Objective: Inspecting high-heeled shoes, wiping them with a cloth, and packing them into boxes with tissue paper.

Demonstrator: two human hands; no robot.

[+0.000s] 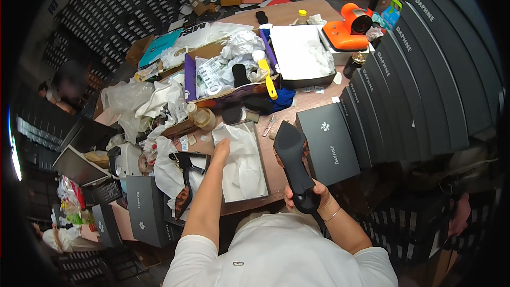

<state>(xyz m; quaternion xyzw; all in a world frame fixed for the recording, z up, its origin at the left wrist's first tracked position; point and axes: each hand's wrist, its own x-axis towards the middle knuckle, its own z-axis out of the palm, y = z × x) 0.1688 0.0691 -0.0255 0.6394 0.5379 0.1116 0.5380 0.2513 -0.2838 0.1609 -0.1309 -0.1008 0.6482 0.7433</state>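
My right hand (pixel 313 196) grips a black high-heeled shoe (pixel 291 146) near its heel. The shoe's dark sole faces me with its pointed toe away, and a leopard-print part shows at its side. My left hand (pixel 222 151) is closed on white tissue paper (pixel 237 151) at the left side of an open shoe box (pixel 259 172); its fingertips are partly hidden. Left of that arm, another leopard-print shoe (pixel 183 199) with black straps lies in a second open box among tissue. A closed dark grey shoe box (pixel 326 141) sits right of the held shoe.
Tall stacks of dark shoe boxes (pixel 425 74) rise on the right. Across the table are a purple box (pixel 190 77) of crumpled paper, a yellow-handled brush (pixel 269 82), a glass jar (pixel 202 117), a white-lidded box (pixel 297 48) and an orange device (pixel 345 29). Plastic bags (pixel 127 101) pile up left.
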